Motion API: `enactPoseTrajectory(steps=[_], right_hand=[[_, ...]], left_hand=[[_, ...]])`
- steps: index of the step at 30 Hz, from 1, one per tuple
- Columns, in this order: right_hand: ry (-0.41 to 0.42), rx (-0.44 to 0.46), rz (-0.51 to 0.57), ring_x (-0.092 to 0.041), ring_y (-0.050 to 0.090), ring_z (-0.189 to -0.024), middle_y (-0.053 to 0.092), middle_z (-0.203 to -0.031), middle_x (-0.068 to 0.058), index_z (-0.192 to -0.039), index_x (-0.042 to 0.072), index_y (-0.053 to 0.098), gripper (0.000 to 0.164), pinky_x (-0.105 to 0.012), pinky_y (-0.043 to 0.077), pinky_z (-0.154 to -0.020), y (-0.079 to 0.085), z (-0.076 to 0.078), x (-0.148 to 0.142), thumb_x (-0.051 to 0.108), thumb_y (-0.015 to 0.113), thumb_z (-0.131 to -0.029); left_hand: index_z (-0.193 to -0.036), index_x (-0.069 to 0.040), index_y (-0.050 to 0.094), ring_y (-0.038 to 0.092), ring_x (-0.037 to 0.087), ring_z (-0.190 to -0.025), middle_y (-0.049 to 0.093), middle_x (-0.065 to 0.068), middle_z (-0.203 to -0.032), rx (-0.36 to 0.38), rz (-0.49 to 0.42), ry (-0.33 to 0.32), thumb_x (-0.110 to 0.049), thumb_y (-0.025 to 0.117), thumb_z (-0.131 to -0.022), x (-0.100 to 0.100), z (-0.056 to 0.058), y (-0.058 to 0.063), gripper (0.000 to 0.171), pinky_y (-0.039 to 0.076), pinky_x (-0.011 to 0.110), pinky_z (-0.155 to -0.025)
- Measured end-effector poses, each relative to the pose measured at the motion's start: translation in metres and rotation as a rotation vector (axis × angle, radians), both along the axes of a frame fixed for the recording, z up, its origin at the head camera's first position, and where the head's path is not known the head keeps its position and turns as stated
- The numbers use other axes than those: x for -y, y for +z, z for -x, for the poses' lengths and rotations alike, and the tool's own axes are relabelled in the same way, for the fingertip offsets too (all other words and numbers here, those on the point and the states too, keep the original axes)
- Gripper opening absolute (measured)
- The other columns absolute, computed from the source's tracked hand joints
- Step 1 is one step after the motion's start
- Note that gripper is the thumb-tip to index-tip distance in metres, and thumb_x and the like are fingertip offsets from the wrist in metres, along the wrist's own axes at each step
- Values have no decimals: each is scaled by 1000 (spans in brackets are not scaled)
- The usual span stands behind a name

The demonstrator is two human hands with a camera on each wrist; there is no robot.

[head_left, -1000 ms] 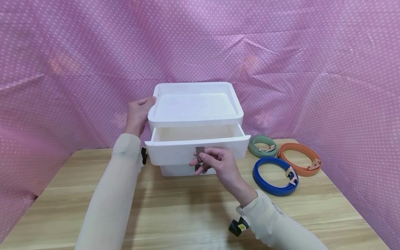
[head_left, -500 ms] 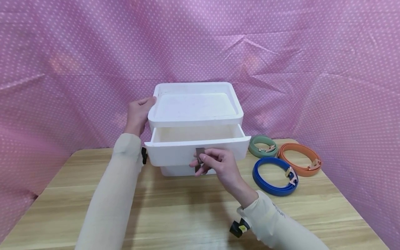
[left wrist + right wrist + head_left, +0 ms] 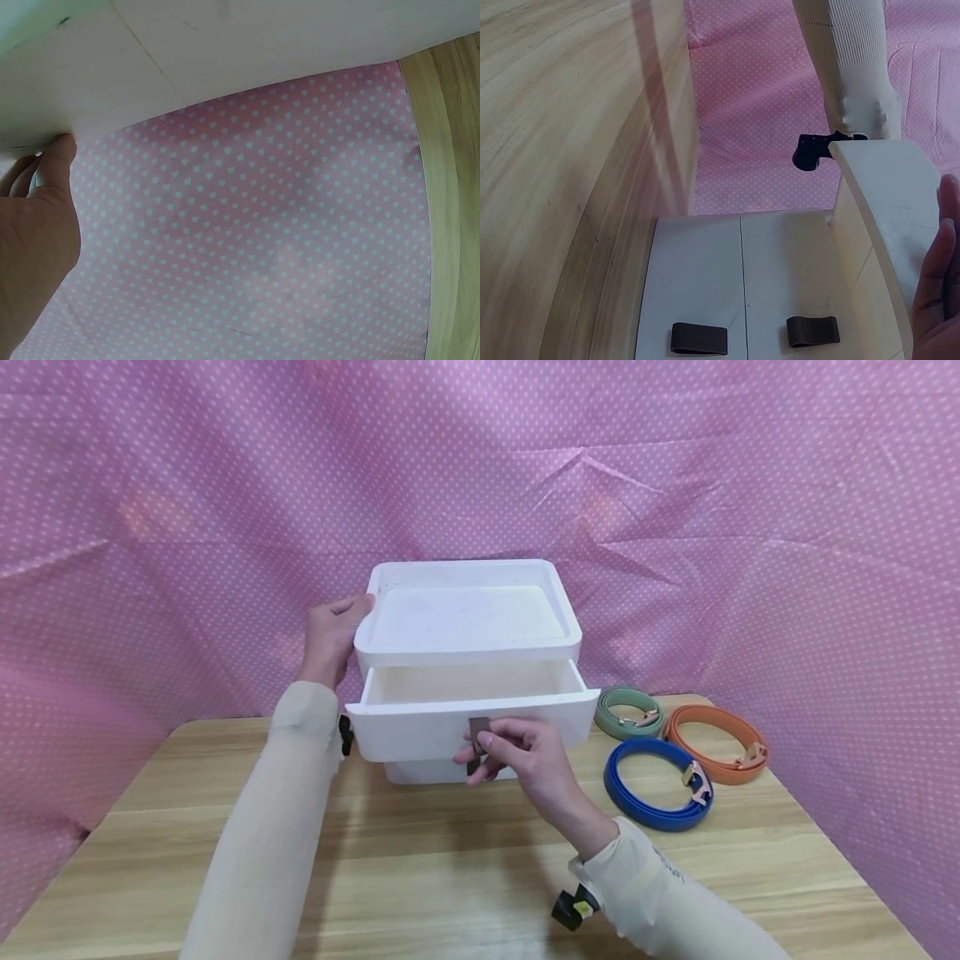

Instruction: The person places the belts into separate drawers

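Observation:
A white drawer cabinet point(image 3: 468, 614) with a shallow tray top stands at the back of the table. Its top drawer point(image 3: 420, 732) juts out toward me, and the part of its inside that shows is bare. With thumb and finger my right hand point(image 3: 528, 756) pinches the brown strap pull point(image 3: 480, 735) on that drawer's front; its other fingers hang below. My left hand point(image 3: 330, 635) grips the cabinet's upper left edge. In the left wrist view the thumb point(image 3: 56, 161) presses the white side wall, with the other fingers partly hidden behind the hand.
Three coiled belts lie right of the cabinet: green point(image 3: 609, 720), orange point(image 3: 701, 766) and blue point(image 3: 630, 802). Two more brown pulls point(image 3: 699, 339) sit on the closed drawers below, in the right wrist view. A pink dotted curtain point(image 3: 465, 460) hangs behind the wooden table point(image 3: 420, 877).
The top drawer has come very slightly farther out with my right hand on its pull. My left hand keeps its place, and the belts lie as before.

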State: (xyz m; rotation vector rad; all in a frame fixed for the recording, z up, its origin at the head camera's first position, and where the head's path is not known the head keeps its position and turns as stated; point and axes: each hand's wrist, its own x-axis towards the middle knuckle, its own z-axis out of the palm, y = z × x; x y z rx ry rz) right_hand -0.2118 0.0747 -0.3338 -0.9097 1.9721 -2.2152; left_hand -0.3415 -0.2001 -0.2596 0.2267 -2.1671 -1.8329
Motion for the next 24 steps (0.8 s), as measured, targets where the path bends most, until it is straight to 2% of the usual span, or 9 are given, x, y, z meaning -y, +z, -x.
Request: enactPoseTrajectory(steps=[18,24], right_hand=[[12,0,8,-31,70,-65,71,-92,-22,-107,-11,65,23,-44,59,-68,0,-2,-1,9,58,-99],[15,8,12,-31,70,-65,71,-93,-22,-107,-11,65,23,-44,59,-69,1,-3,0,9,58,-99]], left_hand=[[-133,-13,61,59,22,-115,60,9,-132,-5,-5,5,-46,67,-91,-1,2,-2,54,53,29,-89],[-134,-14,60,57,23,-119,56,8,-138,-5,-6,2,-48,66,-91,0,1,0,55,53,29,-90]])
